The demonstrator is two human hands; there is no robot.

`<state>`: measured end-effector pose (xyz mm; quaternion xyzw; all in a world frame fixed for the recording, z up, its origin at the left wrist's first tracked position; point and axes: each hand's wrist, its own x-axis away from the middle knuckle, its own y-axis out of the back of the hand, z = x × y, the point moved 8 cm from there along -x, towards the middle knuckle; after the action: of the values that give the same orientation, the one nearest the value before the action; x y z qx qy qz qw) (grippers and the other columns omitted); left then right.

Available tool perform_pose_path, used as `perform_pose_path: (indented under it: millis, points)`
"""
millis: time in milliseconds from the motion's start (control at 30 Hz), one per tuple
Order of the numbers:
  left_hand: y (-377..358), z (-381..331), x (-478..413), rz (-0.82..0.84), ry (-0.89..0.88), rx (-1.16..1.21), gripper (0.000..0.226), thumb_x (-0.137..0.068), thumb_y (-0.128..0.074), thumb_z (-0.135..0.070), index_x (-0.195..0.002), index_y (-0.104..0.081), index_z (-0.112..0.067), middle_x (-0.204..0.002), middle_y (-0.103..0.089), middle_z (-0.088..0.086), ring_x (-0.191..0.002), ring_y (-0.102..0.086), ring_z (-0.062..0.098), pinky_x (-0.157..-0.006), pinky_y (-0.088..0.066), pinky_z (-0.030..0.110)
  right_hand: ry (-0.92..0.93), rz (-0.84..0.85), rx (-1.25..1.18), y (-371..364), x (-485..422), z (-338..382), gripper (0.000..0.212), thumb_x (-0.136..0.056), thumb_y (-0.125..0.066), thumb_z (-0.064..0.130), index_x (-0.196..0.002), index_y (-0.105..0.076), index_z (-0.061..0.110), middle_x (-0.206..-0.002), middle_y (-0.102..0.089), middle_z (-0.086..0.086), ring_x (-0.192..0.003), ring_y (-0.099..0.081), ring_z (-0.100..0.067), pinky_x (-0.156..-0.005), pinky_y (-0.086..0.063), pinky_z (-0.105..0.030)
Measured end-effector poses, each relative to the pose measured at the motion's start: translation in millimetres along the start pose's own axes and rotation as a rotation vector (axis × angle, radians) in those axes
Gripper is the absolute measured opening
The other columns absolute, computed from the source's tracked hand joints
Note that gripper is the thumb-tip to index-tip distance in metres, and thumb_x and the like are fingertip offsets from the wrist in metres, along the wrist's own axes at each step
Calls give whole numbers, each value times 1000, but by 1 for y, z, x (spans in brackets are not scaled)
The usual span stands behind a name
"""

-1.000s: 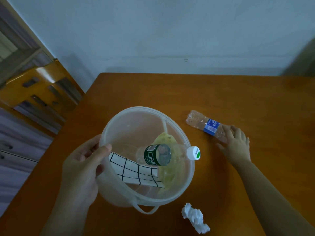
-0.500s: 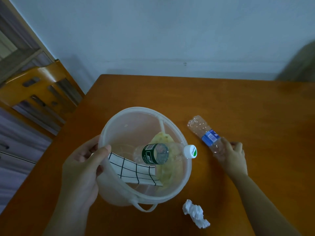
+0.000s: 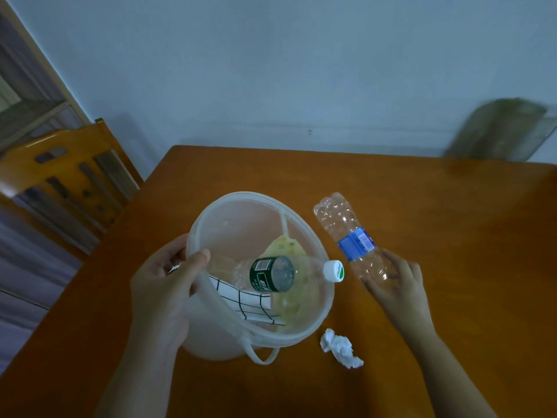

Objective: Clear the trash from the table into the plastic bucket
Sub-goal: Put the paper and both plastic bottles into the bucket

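Left hand [image 3: 162, 294]: grip closed on the near-left rim of the plastic bucket [image 3: 250, 194], thumb hooked over the edge to the inside, fingers on the outer wall. The bucket stood upright on the orange-brown tabletop [image 3: 437, 230]. It was translucent and whitish, with its thin bail handle [image 3: 262, 356] hanging down at the near side.

Contents of the bucket:
- A clear green-label bottle [image 3: 271, 274] lay tilted, its white cap [image 3: 334, 270] resting at the right rim.
- A white card with a black grid [image 3: 250, 303] lay beneath the bottle.
- A pale yellow mass [image 3: 283, 245] lay under both; possibly a thin bag, but the dim light left it unclear.

Right hand [image 3: 398, 291]: grip wrapped round the neck end of the blue-label bottle [image 3: 352, 236]. This bottle was clear, ribbed and empty, its base pointing away from the person. It was just beside the bucket's right wall, outside it.

A crumpled white tissue [image 3: 340, 348] lay on the tabletop near the bucket's front right, untouched. A wooden chair [image 3: 60, 170] stood at the left edge of the tabletop.
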<state>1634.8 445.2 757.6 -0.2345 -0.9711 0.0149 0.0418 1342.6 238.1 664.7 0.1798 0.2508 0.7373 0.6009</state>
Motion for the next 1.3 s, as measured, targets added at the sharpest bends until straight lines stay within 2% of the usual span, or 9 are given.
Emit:
perform_pose_path:
  millis: [133, 267, 333, 500, 600, 767, 967, 1133, 1300]
  points:
    - [10, 2, 0, 35, 4, -10, 26, -70, -69, -7, -75, -68, -32, -83, -60, 6, -77, -56, 22, -67, -50, 37, 213, -6, -6, 20, 7, 45, 63, -67, -75, 29, -121, -44, 37, -110, -41, 8, -94, -51, -6, -68, -42, -17]
    - [21, -1, -4, 49, 2, -13, 29, -69, -70, -8, -65, -70, -36, -79, -60, 3, -73, -55, 20, -61, -49, 32, 356, 121, 48, 24, 25, 91, 64, -66, -75, 30, -116, -39, 48, -109, -42, 14, -99, -47, 8, -67, -41, -10]
    - [26, -4, -4, 62, -5, -25, 30, -69, -70, -9, -64, -70, -39, -76, -61, -1, -72, -55, 18, -56, -49, 27, 401, 180, 135, 19, 33, 110, 62, -66, -74, 34, -116, -39, 49, -110, -42, 16, -98, -48, 6, -65, -41, -10]
    - [33, -14, 1, 166, -43, -38, 36, -68, -69, -6, -67, -71, -43, -56, -60, -15, -63, -52, 13, -50, -47, 22, 477, 235, 343, -9, 42, 139, 62, -68, -72, 40, -123, -45, 35, -114, -43, 14, -93, -47, -3, -66, -39, -13]
    - [39, -16, 2, 208, -44, -27, 36, -68, -69, -5, -67, -71, -41, -58, -61, -10, -58, -53, 8, -48, -46, 17, 545, 259, 465, -33, 46, 154, 63, -69, -71, 43, -125, -43, 34, -121, -48, 10, -96, -48, -6, -71, -41, -16]
    - [45, -23, 8, 244, -60, -11, 45, -68, -68, -2, -64, -69, -47, -57, -64, -14, -49, -54, -2, -43, -45, 11, 611, 306, 602, -71, 52, 165, 64, -72, -67, 45, -129, -39, 35, -128, -49, 7, -106, -51, -14, -82, -46, -25]
    - [46, -27, 12, 263, -101, -9, 46, -70, -67, -3, -63, -69, -48, -58, -65, -12, -49, -55, -1, -43, -46, 12, 627, 367, 655, -100, 55, 163, 64, -75, -65, 43, -131, -37, 32, -136, -44, 4, -117, -46, -17, -91, -45, -33]
    - [45, -22, 14, 256, -94, -14, 45, -70, -67, -4, -61, -68, -48, -56, -63, -15, -48, -53, -2, -45, -45, 12, 605, 401, 618, -105, 56, 152, 65, -76, -64, 42, -133, -35, 30, -141, -40, 3, -127, -35, -16, -100, -37, -35]
    - [45, -15, 13, 210, -54, -54, 41, -70, -67, -5, -53, -66, -42, -50, -60, -16, -61, -50, 17, -52, -46, 26, 630, 328, 458, -79, 60, 149, 58, -77, -64, 40, -129, -44, 25, -136, -46, 2, -126, -38, -15, -101, -36, -31]
